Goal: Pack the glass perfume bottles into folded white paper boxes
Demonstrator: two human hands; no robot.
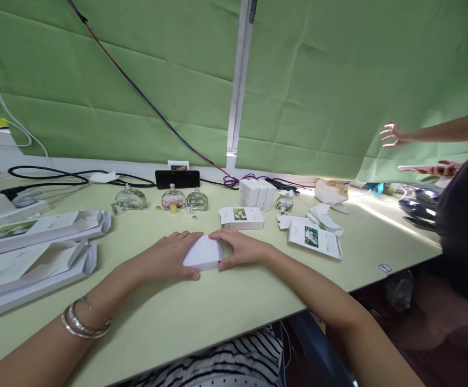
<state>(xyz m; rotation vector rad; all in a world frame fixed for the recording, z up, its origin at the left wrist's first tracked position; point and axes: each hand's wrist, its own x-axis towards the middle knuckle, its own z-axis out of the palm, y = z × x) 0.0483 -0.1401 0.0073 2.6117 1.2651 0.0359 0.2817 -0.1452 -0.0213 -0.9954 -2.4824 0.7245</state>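
A small plain white box (203, 251) lies on the table in front of me, between my two hands. My left hand (173, 255) grips its left side, with the thumb along the near edge. From the right, my right hand (239, 248) holds the box with fingers at the far corner and thumb at the near corner. Just beyond lies a white carton with a flower picture (242, 217). Farther back stand glass perfume bottles: a wide one (130, 198), a pinkish one (173, 198) and a greenish one (197, 200). A gold cap (173, 208) sits by the pinkish bottle.
Opened white cartons (36, 258) lie at the left. Stacked white boxes (257, 193), a small round bottle (284, 203) and a flattened flower carton (315, 238) are at the right. A phone (177, 179) leans at the back near cables. Another person (465, 215) stands at the right.
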